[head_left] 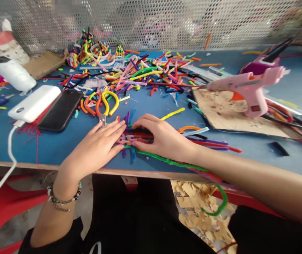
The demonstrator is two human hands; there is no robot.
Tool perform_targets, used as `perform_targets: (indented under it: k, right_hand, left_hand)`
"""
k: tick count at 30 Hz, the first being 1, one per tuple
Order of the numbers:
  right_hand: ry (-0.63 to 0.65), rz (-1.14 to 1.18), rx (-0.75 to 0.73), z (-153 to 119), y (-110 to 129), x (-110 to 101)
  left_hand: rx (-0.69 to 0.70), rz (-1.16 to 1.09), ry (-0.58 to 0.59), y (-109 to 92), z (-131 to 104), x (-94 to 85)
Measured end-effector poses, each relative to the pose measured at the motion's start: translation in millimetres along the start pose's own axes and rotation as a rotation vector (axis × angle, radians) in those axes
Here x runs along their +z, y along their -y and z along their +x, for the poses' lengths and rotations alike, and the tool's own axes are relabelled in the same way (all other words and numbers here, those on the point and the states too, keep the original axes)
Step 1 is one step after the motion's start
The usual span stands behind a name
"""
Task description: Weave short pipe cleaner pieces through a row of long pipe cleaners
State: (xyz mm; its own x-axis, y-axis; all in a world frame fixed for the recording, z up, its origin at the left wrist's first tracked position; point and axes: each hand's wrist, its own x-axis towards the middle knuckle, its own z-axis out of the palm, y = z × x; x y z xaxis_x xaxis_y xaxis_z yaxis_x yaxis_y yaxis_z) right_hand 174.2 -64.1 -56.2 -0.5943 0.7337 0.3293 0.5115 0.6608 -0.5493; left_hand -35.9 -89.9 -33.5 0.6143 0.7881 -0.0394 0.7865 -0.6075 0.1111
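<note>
On the blue table edge lies a woven strip of fuzzy pipe cleaners (126, 140), pink, purple and blue strands crossing, with several long loose ends trailing right. My left hand (98, 147) rests flat with its fingers stretched out, their tips on the left end of the weave. From the right, my right hand (164, 135) curls over the strands, thumb on the near side and forefinger on the far side. Beneath its wrist a long green pipe cleaner (164, 159) runs over the table edge and hangs down, curled at its end.
Scissors (102, 119) with orange and yellow handles lie beyond my left hand. A black phone (60, 111) and white power bank (34, 102) are at left. At right, a pink glue gun (248, 88) rests on cardboard (219, 118). Pipe cleaner scraps (145, 70) pile by the mesh panel (153, 26).
</note>
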Motion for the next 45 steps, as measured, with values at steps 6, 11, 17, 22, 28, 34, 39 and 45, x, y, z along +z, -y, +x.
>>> perform_targets:
  k: [6,11,17,22,28,34,39,45]
  right_hand:
    - [-0.001,-0.035,0.035,1.8,2.5,4.5]
    - [-0.001,-0.065,-0.012,3.5,3.7,6.5]
    - [-0.023,-0.109,-0.05,4.2,1.5,8.8]
    - [-0.018,-0.136,-0.081,3.1,-1.0,9.3]
    - [-0.019,-0.186,-0.115,1.4,-0.9,9.8]
    - [-0.025,-0.192,-0.129,1.1,-0.7,10.0]
    - [-0.029,-0.2,-0.143,0.8,-0.5,9.8]
    - [-0.026,-0.199,-0.149,0.6,-2.3,10.1]
  left_hand:
    - [-0.015,0.024,-0.063,-4.9,1.0,6.4]
    - [-0.041,0.027,-0.043,-5.6,3.5,4.8]
    - [-0.082,0.034,-0.048,-10.0,5.2,4.9]
    - [-0.025,-0.155,-0.029,1.6,-3.0,-1.3]
    - [-0.083,-0.21,-0.082,24.4,-15.2,-20.5]
    - [0.037,-0.079,-0.022,34.6,-9.1,-17.7]
    - [0.014,0.003,-0.003,31.0,-3.2,-20.7]
    - [-0.009,0.039,0.061,26.4,4.7,-27.6]
